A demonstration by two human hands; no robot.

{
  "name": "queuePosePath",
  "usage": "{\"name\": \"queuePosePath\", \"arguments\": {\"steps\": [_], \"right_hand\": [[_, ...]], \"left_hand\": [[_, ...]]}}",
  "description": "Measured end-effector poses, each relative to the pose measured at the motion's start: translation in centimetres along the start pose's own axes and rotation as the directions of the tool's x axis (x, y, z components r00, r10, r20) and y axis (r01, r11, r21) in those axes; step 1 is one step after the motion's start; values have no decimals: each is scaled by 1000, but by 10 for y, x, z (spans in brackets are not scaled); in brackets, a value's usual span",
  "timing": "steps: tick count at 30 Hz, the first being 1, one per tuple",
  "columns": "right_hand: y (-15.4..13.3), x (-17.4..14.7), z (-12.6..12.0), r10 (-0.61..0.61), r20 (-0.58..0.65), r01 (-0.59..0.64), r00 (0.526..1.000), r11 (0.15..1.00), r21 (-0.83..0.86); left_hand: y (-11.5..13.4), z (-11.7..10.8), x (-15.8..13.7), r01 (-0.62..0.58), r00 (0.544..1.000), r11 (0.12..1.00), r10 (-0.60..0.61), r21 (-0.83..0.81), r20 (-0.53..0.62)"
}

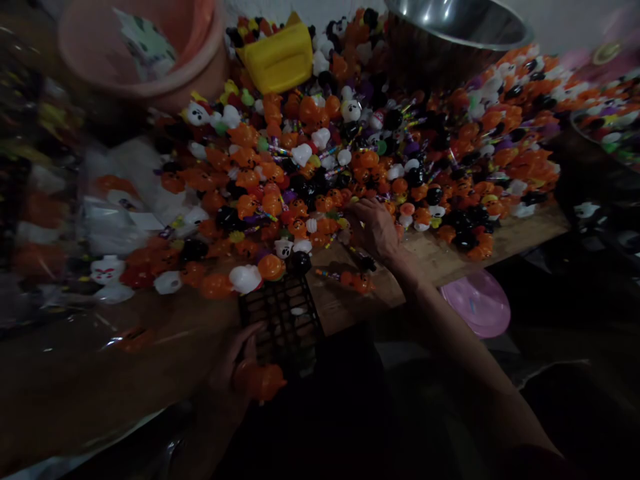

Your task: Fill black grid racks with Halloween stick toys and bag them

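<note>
At 7 o'clock, left hand (pixel 227 363) has fingers curled round an orange toy (pixel 263 382), held low by the grid (pixel 280 313), probably to keep it apart from the pile (pixel 365 160). Right hand (pixel 375 230) is just off centre toward 3, palm down at the pile's near edge; fingertips buried, can't tell if they grip anything. Tub (pixel 150 88) at 10 and bowl (pixel 465 44) at 1 bound the back, presumably set there to leave the front reachable. Best room: strip of board (pixel 345 313) at 5, one stick toy (pixel 357 283) lying on it; front edge falls away into dark right after. Toward 9, a plastic bag (pixel 155 167) crowds sideways movement.
</note>
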State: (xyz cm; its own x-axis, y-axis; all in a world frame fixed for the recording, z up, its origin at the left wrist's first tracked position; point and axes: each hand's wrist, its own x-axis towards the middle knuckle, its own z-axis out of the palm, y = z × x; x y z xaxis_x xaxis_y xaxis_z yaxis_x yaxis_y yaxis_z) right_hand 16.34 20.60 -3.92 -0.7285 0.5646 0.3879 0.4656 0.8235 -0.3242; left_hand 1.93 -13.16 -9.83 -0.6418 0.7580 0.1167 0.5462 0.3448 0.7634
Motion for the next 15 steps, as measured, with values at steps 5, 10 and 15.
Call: {"name": "queuePosePath", "arguments": {"steps": [5,10,15], "right_hand": [[-12,-2,-4,6,-100,-9,995,1000,-29],[-49,19,12,-143,37,142,989,989,39],[-77,44,26,-186,191,215,964,965,-148]], "left_hand": [[0,2,-7,-7,1000,998,6,-56,-20],[-22,1,-4,-1,1000,963,-6,-271,-28],[-51,-16,1,131,977,950,-173,-282,-129]]}}
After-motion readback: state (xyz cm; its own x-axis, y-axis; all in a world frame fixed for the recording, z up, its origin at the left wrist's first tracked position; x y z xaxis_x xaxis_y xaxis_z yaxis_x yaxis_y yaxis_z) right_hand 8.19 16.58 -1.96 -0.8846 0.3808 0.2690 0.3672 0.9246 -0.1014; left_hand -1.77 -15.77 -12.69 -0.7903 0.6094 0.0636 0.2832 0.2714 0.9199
